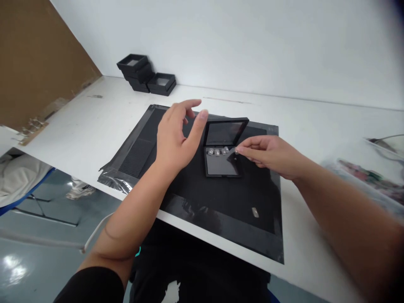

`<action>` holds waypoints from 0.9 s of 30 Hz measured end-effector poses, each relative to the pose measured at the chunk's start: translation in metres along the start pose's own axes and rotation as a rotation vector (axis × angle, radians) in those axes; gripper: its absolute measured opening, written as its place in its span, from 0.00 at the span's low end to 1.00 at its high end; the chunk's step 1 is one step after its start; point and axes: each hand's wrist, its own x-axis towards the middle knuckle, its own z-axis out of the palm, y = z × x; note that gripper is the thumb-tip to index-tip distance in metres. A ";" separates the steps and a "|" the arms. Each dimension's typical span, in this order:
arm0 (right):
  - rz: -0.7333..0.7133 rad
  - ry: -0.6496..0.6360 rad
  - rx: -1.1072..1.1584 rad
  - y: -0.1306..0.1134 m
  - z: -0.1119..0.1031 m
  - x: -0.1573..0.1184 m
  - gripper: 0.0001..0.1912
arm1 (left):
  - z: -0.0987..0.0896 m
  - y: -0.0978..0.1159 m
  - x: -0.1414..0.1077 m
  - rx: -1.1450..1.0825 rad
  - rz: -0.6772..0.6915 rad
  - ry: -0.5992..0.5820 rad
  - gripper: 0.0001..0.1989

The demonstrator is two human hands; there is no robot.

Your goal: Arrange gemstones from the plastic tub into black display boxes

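Note:
A black case (222, 164) with a grey inner pad lies on the black mat, its lid (225, 133) with a window tilted up. Along the top of the pad runs a row of small clear pieces with marks (217, 152). My right hand (267, 153) pinches a small shiny piece (236, 151) at the right end of that row; the fingertips partly cover it. My left hand (176, 136) hovers left of the raised lid, thumb and fingers apart, holding nothing. Another small clear piece (255, 212) lies on the mat nearer to me.
Several black window boxes (132, 69) are stacked by the wall. The black mat (195, 189) has clear tape along its edges. On the right, a blurred clear container (372, 181) holds coloured items. A blue-framed chair (25, 185) stands beyond the white table (94, 113) at left.

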 end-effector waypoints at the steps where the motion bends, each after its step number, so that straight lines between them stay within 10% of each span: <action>1: 0.012 -0.003 0.002 -0.001 0.002 0.001 0.24 | 0.002 -0.001 0.000 0.023 -0.021 -0.043 0.15; 27: -0.183 0.226 -0.306 0.003 0.024 0.001 0.12 | 0.029 -0.016 -0.012 -0.129 -0.238 -0.304 0.16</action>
